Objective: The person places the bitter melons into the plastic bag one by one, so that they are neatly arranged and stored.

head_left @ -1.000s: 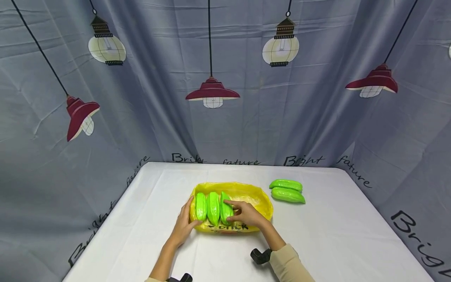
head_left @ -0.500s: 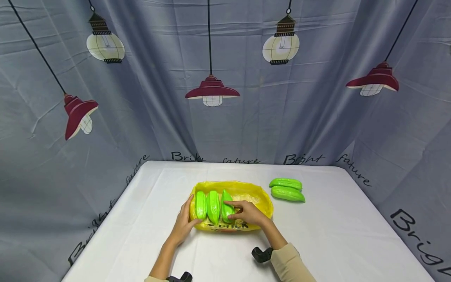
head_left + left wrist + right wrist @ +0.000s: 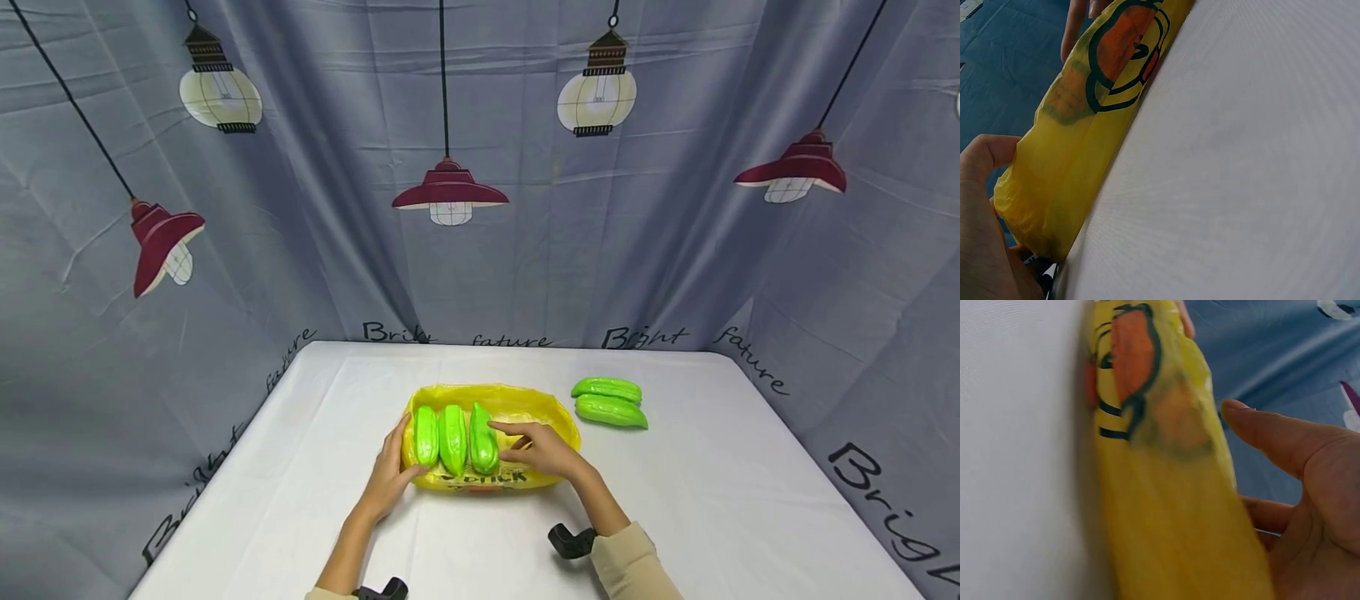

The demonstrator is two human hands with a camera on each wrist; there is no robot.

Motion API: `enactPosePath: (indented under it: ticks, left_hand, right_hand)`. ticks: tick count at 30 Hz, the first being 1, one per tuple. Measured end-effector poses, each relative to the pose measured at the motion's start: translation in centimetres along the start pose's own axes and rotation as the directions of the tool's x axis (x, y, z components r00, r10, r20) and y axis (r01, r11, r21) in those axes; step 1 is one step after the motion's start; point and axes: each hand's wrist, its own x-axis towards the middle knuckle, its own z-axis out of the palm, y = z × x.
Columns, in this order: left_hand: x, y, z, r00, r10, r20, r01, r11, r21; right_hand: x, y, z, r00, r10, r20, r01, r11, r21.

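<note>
A yellow plastic-covered basket (image 3: 536, 479), printed with dark letters and a duck figure, sits mid-table. Inside its left half three glossy green banana-shaped pieces stand side by side: a left one (image 3: 426, 436), a middle one (image 3: 453, 440) and a right one (image 3: 482, 439). My left hand (image 3: 386, 475) holds the basket's left end, thumb on the front rim and fingers along the side; the left wrist view shows the thumb (image 3: 1000, 153) against the yellow plastic. My right hand (image 3: 546, 450) hovers over the basket just right of the third piece, its thumb and fingers spread and holding nothing.
Two more green pieces, a rear one (image 3: 607, 388) and a front one (image 3: 611, 411), lie together on the white table (image 3: 712, 500), right of the basket. Grey curtains (image 3: 300, 250) with printed lamps hang behind. Black wrist mounts (image 3: 572, 542) sit at both forearms.
My right hand has let go of the third green piece and drawn slightly right, its fingers parting. That piece now stands in the basket. My left hand keeps its place on the basket.
</note>
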Motion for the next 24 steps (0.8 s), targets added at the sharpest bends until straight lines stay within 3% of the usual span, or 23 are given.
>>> enactPosePath:
  ticks: [5, 11, 19, 24]
  left_hand:
    - [0.1, 0.1, -0.1, 1.0, -0.001, -0.001, 0.001, 1.0, 0.002]
    - [0.0, -0.1, -0.1, 1.0, 0.001, -0.002, -0.001, 1.0, 0.011]
    - [0.0, 0.2, -0.1, 1.0, -0.011, 0.011, 0.011, 1.0, -0.018]
    - [-0.1, 0.1, -0.1, 1.0, -0.014, 0.009, 0.014, 1.0, -0.024]
  right_hand:
    - [-0.8, -0.6, -1.6, 1.0, -0.002, -0.014, 0.001, 0.999, -0.036]
    - [-1.2, -0.1, -3.8, 0.999, -0.025, -0.029, 0.024, 1.0, -0.01]
    - [-2.0, 0.8, -7.7, 0.988, 0.048, -0.15, -0.049, 0.999, 0.001]
    - [-2.5, 1.1, -11.0, 0.969, 0.063, -0.239, -0.081, 0.995, -0.064]
